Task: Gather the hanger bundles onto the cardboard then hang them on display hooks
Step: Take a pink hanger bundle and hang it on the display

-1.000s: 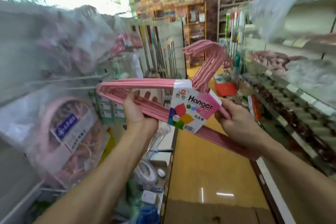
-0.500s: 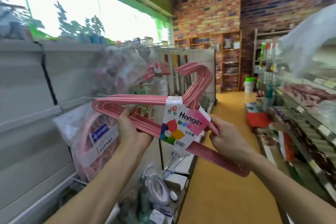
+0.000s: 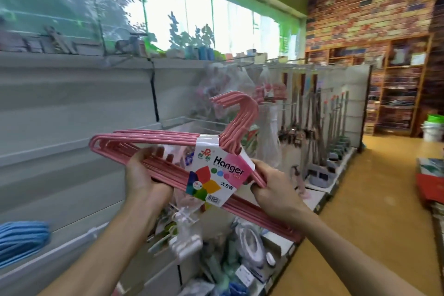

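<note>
Bundle: the pink plastic hanger bundle (image 3: 153, 138), banded by a white paper label (image 3: 217, 173) printed "Hanger", is being held in the air in front of the grey shop shelving (image 3: 72, 108), its hooks pointing up and to the left.
Left hand: the left hand (image 3: 144, 175) is wrapping the lower bars of the bundle left of the label, fingertips (image 3: 159, 151) showing over the top of the bars; this grip is closing around the bars.
Right hand: the right hand (image 3: 274, 187) is pinching the bars just right of the label, fingers curled tight on them.
Tilt: the bundle is sloping down to the right, its far end passing below the right forearm.
Behind: clear bags of pink goods (image 3: 223, 94) are hanging from metal display hooks (image 3: 242, 62) just beyond the bundle's hooks; whether they are touching I cannot tell.
Below: packaged white goods (image 3: 249, 245) are lying on the lower shelf.
Left edge: a blue rope coil (image 3: 21, 240) is showing, blurred.
</note>
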